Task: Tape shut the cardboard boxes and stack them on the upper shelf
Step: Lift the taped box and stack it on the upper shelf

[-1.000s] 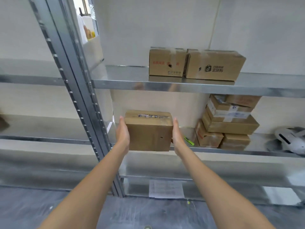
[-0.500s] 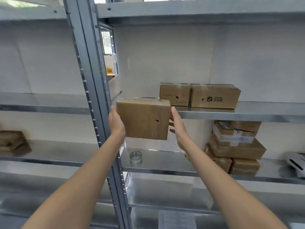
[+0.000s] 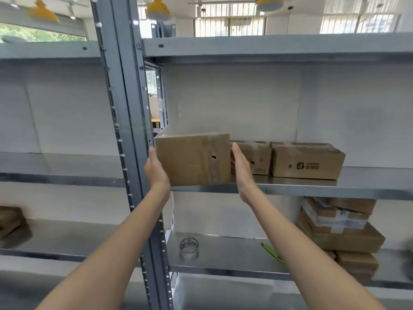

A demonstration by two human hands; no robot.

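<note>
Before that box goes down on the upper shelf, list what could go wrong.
1. The held box is carried only by flat palms, left hand and right hand, pressing its sides; it could slip.
2. Its bottom sits about level with the upper shelf front edge and may catch there.
3. Pushed in at an angle, it could knock the neighbouring box just to its right.

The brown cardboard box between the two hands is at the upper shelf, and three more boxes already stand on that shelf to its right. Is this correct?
Not quite: the head view shows two boxes there, not three, a plain brown box and a printed brown box. The brown cardboard box is indeed between the left hand and right hand at the upper shelf.
</note>
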